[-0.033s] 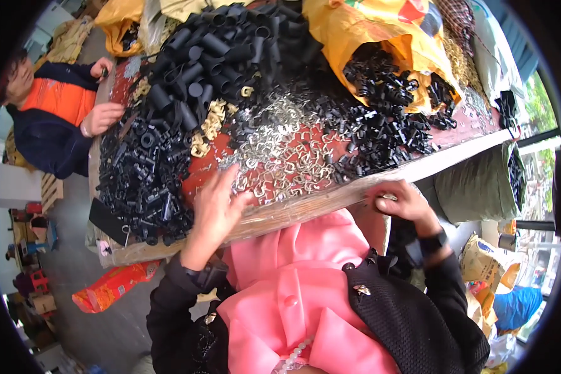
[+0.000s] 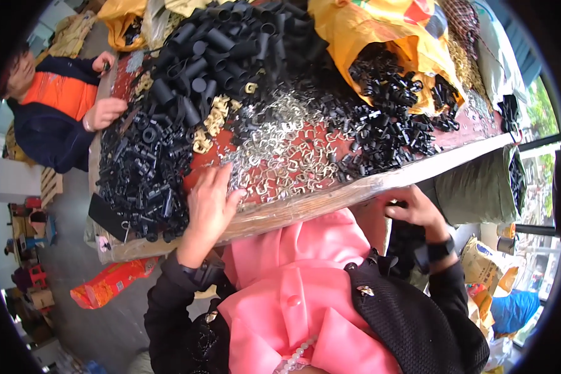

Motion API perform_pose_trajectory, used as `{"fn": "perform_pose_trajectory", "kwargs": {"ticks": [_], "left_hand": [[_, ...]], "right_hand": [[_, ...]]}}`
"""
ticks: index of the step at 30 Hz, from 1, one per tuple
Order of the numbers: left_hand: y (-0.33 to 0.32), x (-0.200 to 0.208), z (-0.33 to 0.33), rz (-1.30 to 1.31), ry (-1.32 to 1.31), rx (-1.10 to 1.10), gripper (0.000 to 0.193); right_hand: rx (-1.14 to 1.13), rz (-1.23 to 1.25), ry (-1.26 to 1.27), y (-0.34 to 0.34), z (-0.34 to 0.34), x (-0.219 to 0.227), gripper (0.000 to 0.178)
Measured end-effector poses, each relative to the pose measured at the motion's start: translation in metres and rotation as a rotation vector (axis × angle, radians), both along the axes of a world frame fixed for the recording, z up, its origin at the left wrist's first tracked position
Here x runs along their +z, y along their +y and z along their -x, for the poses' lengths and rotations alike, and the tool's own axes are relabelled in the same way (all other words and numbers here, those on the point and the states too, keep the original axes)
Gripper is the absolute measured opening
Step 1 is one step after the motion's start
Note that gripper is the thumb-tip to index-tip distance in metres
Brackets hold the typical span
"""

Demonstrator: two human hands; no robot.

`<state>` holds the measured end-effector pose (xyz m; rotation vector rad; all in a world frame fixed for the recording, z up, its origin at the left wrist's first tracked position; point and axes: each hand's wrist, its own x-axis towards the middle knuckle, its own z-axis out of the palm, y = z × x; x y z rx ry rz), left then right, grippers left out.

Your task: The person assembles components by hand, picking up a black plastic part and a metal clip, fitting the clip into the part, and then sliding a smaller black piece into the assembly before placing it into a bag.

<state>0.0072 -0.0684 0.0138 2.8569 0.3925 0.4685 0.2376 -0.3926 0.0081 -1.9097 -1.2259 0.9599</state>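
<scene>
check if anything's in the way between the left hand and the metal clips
Nothing visible: the left hand is over the red tabletop, and the nearest metal clips lie loose and uncovered just right of its fingers.

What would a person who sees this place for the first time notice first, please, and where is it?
Probably the big heap of black tubes on the far side of the table, with an orange-yellow sack spilling small black parts to its right. Next, the shiny metal clips scattered mid-table, near the left hand, and the bright pink garment at the lower middle.
</scene>
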Motion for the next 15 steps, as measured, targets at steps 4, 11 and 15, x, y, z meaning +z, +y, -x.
{"fn": "perform_pose_trajectory", "kwargs": {"ticks": [4, 11, 15], "left_hand": [[0.009, -0.005, 0.007, -0.031, 0.255, 0.079, 0.041], [0.021, -0.014, 0.017, -0.052, 0.178, 0.0, 0.037], [0.015, -0.017, 0.01, 0.934, -0.162, 0.101, 0.032]], "right_hand": [[0.11, 0.472, -0.598, -0.033, 0.021, 0.017, 0.032], [0.077, -0.131, -0.203, 0.054, 0.03, 0.018, 0.015], [0.131, -0.28, -0.495, 0.129, 0.038, 0.003, 0.011]]}}
